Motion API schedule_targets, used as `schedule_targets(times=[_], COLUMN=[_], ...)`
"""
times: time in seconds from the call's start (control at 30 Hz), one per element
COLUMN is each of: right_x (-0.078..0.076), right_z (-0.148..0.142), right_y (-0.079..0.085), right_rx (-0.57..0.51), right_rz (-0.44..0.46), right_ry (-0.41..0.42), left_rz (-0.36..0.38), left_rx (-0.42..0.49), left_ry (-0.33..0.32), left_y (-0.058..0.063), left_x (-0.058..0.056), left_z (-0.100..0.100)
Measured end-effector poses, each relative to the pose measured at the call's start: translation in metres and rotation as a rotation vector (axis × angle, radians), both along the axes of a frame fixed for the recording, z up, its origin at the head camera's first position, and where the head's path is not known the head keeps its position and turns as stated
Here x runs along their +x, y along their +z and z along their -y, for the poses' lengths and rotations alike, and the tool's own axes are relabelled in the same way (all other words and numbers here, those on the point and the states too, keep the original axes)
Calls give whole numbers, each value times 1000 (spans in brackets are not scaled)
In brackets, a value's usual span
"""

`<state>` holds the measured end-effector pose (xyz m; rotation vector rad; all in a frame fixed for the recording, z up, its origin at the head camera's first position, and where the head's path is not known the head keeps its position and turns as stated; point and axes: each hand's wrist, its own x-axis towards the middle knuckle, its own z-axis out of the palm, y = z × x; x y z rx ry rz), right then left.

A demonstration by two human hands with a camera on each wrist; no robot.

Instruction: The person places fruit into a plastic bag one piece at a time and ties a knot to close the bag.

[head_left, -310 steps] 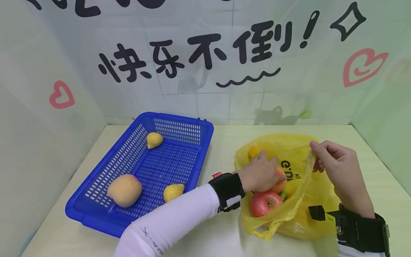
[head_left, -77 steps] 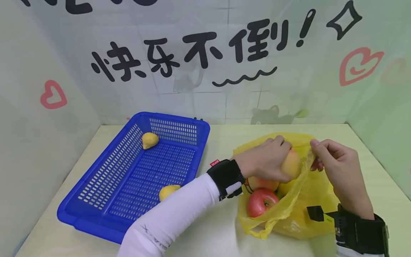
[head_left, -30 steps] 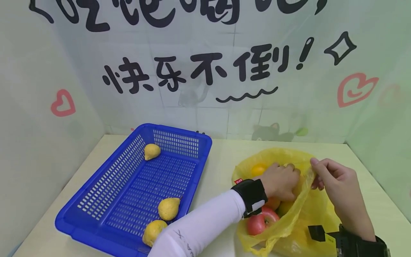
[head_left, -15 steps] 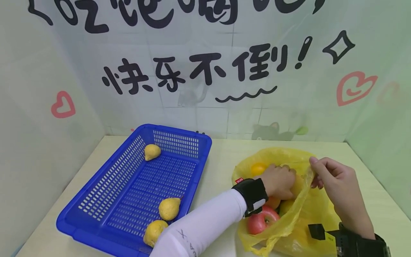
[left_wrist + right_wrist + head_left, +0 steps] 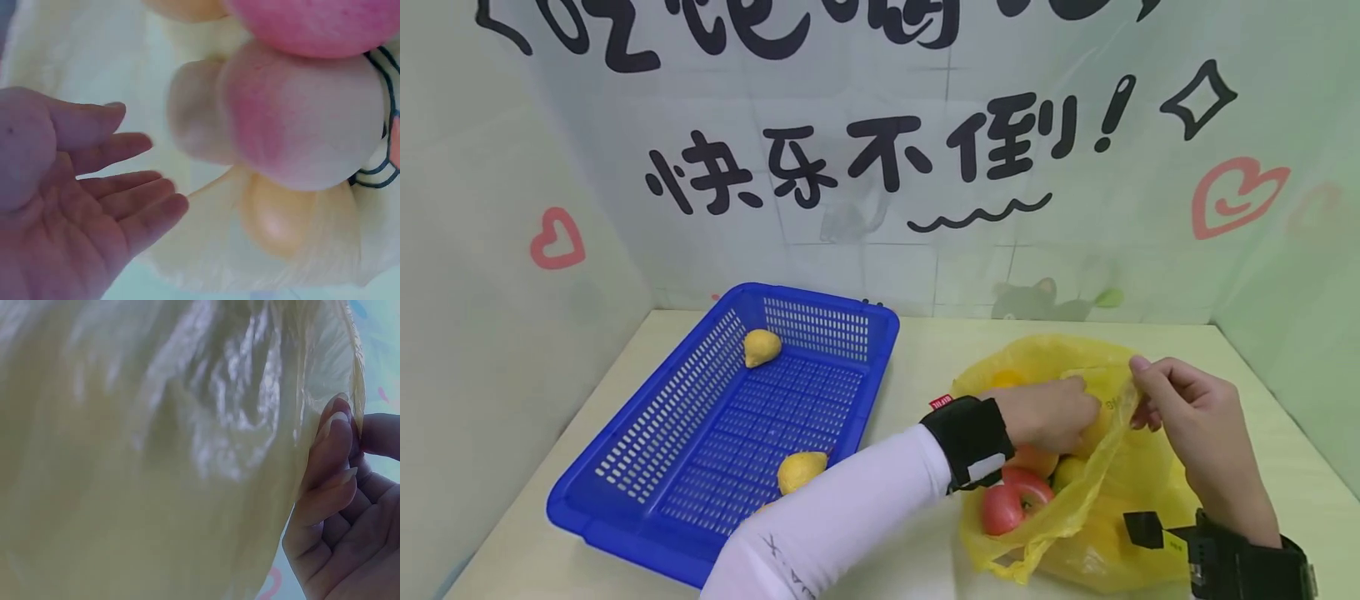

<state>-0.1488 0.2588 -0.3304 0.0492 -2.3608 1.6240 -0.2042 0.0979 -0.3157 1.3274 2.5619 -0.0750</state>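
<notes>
In the head view a yellow plastic bag (image 5: 1075,354) stands on the right, mouth up, with fruit in it. My right hand (image 5: 1198,417) pinches its rim between thumb and fingers; the right wrist view shows the film between them. My left hand (image 5: 1052,412) reaches into the mouth. In the left wrist view its fingers are spread and hold nothing, apart from a pink-and-cream peach (image 5: 306,119) and a paler rounded fruit (image 5: 197,112). A red apple (image 5: 1011,502) lies at the bag's near side, and an orange-yellow fruit (image 5: 1006,379) at the back, partly covered.
A blue plastic basket (image 5: 872,392) with slotted walls stands on the left of the pale table (image 5: 917,358). One lemon (image 5: 762,347) lies at its back and another lemon (image 5: 801,471) nearer; my left sleeve (image 5: 842,508) mostly covers a third. Printed curtains enclose the table.
The large peach lay in the basket at first; later my left hand held it over the bag. Now that hand is open inside the bag. My right hand keeps pinching the rim.
</notes>
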Motion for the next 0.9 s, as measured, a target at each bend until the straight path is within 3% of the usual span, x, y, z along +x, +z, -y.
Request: schedule_targets(times=[0.17,0.37,0.47,0.63,0.9], right_x=[1,2,2,0,-1], right_z=[-1,-1,0,0,2], right_y=[1,1,2,3,0], right_rx=[-12,-46,-31,-16,-7], right_rz=[-7,-6,0,4,20], right_ry=[0,22,21,7,3], left_rz=[34,-88,-89,-99,-154], left_rx=[77,223,311,404,405], left_ry=[41,78,158,324,641], left_y=[26,58,68,69,54], left_x=[11,24,25,17,-4], left_z=[18,59,83,122,186])
